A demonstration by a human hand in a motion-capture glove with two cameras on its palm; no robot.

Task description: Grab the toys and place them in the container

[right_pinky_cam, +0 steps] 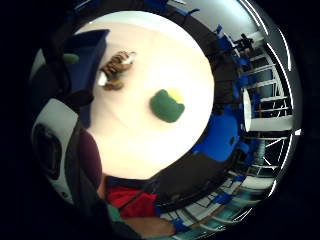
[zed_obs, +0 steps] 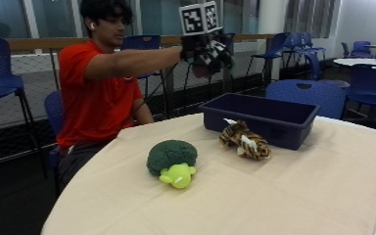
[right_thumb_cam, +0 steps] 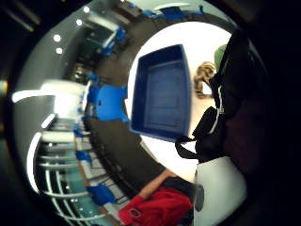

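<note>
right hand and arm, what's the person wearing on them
The right hand wears a black glove with black straps across it and pale markings on the fingers. In the palm views, black straps and white plastic show at the edge. The arm is bare below the short sleeve of a red T-shirt.

The desk [zed_obs: 318,196] is covered in a matt, pale beige cloth, smooth with faint creases. The container [zed_obs: 261,119] looks like hard, dark blue plastic with a dull sheen. The broccoli toy [zed_obs: 171,160] is plush, its green head nubbly, its stalk smoother fabric. The tiger toy [zed_obs: 245,139] is soft, striped fuzzy fabric.
</note>
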